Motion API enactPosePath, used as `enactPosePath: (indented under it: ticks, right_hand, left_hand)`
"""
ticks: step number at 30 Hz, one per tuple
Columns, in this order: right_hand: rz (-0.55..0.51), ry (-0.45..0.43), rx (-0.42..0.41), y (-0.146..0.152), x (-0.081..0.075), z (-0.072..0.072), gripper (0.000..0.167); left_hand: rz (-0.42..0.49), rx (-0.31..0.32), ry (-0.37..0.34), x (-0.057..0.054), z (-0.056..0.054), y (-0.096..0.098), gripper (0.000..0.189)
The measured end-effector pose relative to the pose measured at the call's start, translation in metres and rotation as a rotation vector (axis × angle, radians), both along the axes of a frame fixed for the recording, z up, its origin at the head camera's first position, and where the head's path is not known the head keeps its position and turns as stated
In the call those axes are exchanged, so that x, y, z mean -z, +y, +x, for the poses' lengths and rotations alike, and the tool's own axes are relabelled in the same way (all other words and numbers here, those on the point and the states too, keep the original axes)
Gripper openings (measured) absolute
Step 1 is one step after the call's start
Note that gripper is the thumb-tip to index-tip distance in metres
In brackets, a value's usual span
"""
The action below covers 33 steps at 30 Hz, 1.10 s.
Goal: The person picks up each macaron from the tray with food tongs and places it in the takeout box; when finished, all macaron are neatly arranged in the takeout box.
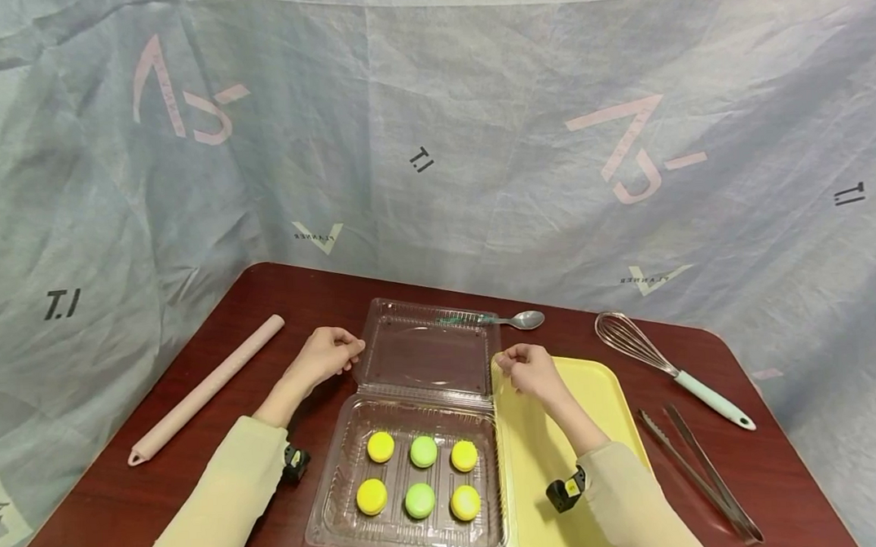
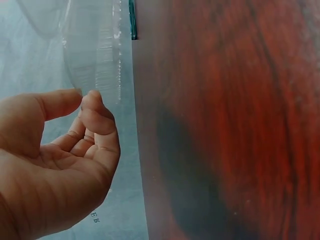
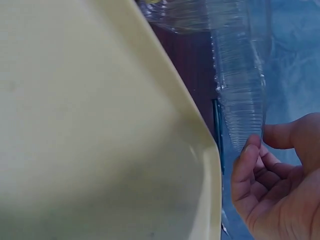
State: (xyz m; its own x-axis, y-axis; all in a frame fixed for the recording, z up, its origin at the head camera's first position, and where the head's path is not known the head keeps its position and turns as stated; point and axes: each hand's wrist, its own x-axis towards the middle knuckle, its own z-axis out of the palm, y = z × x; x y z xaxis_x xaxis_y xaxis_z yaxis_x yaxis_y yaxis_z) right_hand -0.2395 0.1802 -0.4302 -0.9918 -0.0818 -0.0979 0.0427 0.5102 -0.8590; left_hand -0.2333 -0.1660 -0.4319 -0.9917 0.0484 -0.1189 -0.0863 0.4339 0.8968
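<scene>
A clear plastic hinged container [image 1: 331,482] lies in front of me in the head view, with several yellow macarons [image 1: 371,497] and two green macarons [image 1: 420,500] in two rows. Its lid [image 1: 430,351] is swung back on the far side, tilted up off the table. My left hand [image 1: 327,353] pinches the lid's left edge between thumb and fingertips. On the opposite edge, the thumb and index finger of my right hand [image 1: 532,371] pinch the ribbed plastic corner, seen closely in the right wrist view [image 3: 275,185].
A yellow tray [image 1: 597,389] lies under my right forearm, beside the container. Behind the lid is a spoon [image 1: 528,320], its teal handle seen through the plastic. Farther right lie a whisk [image 1: 677,373] and metal tongs [image 1: 699,466]; a pale rolling pin [image 1: 208,388] is at left.
</scene>
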Motion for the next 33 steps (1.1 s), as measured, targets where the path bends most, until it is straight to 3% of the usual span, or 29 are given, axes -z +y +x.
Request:
enactPosePath:
  ticks: [19, 28, 33]
  right_hand:
    - [-0.071, 0.102, -0.098, 0.013, -0.03, 0.004, 0.02]
    - [-0.106, 0.214, -0.148, 0.018, -0.035, 0.008, 0.012]
    - [-0.096, 0.318, -0.185, 0.022, -0.034, 0.012, 0.006]
  left_hand:
    - [0.026, 0.031, 0.152, -0.023, 0.01, -0.009, 0.019]
    - [0.067, 0.033, 0.23, -0.03, 0.016, -0.009, 0.014]
    - [0.078, 0.033, 0.222, -0.033, 0.021, -0.01, 0.014]
